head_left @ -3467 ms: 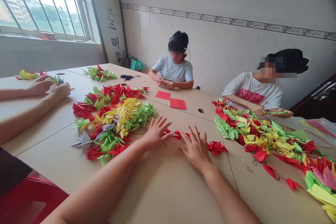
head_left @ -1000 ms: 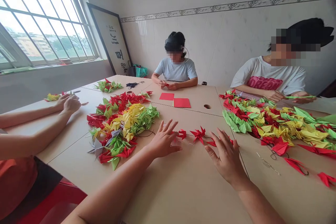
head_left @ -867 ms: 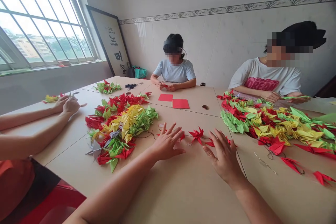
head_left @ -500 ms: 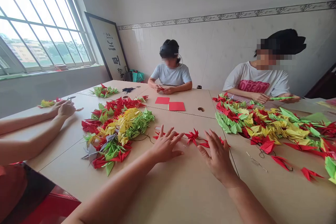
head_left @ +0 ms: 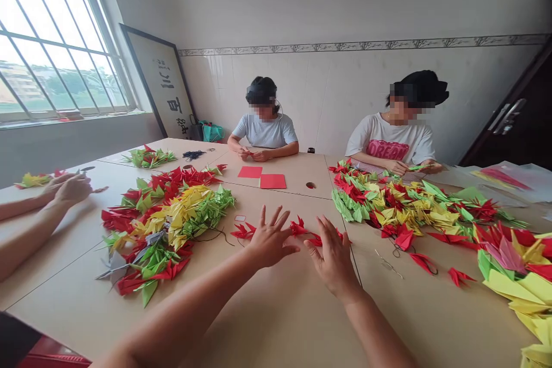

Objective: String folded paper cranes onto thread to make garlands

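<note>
My left hand (head_left: 271, 240) and my right hand (head_left: 332, 256) hover palm-down with fingers spread over the tan table (head_left: 297, 316). Both hold nothing. Between them lies a short string of small red origami cranes (head_left: 297, 227), and another red crane (head_left: 244, 232) sits just left of my left hand. A heaped pile of red, yellow and green paper cranes (head_left: 166, 224) spreads to the left of my left hand. A second long pile (head_left: 401, 207) lies to the right of my right hand, with a threaded needle (head_left: 388, 263) on the table in front of it.
A co-worker's hands (head_left: 71, 190) work at the left table edge. Two people sit opposite, one (head_left: 264, 129) behind two red paper squares (head_left: 261, 176), one (head_left: 390, 141) behind the right pile. More large paper cranes (head_left: 517, 276) crowd the right edge. A smaller crane bunch (head_left: 149, 157) lies far left.
The view has tilted and drawn back, so the table looks smaller and more of the right side shows. My hands have come closer together above the red cranes.
</note>
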A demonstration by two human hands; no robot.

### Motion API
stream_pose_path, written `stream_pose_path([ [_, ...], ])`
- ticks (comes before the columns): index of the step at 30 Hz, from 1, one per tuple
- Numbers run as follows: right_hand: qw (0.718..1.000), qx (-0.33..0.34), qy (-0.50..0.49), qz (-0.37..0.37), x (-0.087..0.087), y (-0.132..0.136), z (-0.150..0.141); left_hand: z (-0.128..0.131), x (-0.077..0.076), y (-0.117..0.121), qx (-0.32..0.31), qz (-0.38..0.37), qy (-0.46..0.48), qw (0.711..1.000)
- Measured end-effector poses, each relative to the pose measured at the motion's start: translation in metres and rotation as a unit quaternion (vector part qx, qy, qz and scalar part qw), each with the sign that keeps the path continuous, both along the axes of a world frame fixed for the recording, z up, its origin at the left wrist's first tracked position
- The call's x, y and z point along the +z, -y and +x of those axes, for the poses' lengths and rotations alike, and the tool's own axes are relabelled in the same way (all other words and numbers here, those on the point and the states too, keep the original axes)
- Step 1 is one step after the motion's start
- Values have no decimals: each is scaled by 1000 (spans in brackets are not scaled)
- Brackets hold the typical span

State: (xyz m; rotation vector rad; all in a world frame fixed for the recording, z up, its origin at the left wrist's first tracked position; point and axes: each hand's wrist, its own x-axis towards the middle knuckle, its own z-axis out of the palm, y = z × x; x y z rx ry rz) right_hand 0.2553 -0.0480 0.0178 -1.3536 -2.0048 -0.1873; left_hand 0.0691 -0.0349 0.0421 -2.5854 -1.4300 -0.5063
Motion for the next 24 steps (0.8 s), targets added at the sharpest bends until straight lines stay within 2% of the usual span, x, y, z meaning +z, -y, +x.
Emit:
stream_pose_path([
  [6,999,-8,-48,-23,-6,-9,6,20,9,-8,-16,-67,67,995],
  [9,996,-20,-84,-31,-8,-13,10,29,9,-11,-27,-99,75,992],
  [14,990,-35,-127,-43,-10,-17,15,36,3,-15,-18,-104,46,993],
  [17,984,-43,-163,-50,-12,-20,18,39,5,-13,-23,-81,39,996],
  [21,956,-44,-287,-48,-12,-26,26,47,6,-7,-67,-26,18,997],
  [24,909,-47,-407,-74,-12,-30,35,52,3,-6,-82,-3,7,997],
])
